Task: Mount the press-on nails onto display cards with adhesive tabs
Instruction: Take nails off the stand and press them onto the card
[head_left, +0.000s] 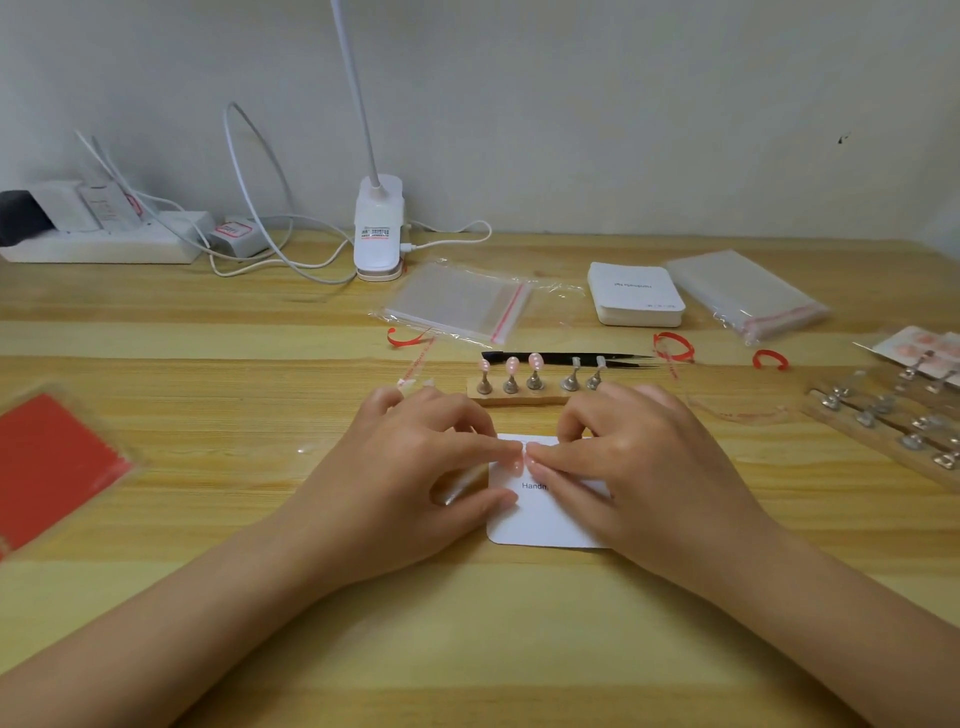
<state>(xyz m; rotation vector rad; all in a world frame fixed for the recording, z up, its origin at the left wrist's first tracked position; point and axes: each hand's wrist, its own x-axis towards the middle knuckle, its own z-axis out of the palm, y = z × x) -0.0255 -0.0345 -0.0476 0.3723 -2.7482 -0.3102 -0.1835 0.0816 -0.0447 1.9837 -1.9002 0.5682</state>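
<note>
We have both hands over the white display card, which lies flat on the wooden counter close in front of us. Our left hand has its fingers curled, the index tip pressing down near the card's upper left part and the thumb resting at its left edge; a thin silvery tool lies tucked under that hand. Our right hand is curled too, its fingertips meeting the left ones on the card, where a small pink press-on nail seems to sit between them, though we cannot tell whether it is pinched or only pressed.

Just beyond the hands stands a wooden holder with metal stands, three of them carrying pink nails, and black tweezers lie behind it. Farther right are a stack of cards and a clear bag; another clear bag lies by the lamp base. A red sheet sits at the counter's left edge, and more holders crowd the right edge. Open wood shows between the red sheet and our left forearm, and across the near counter.
</note>
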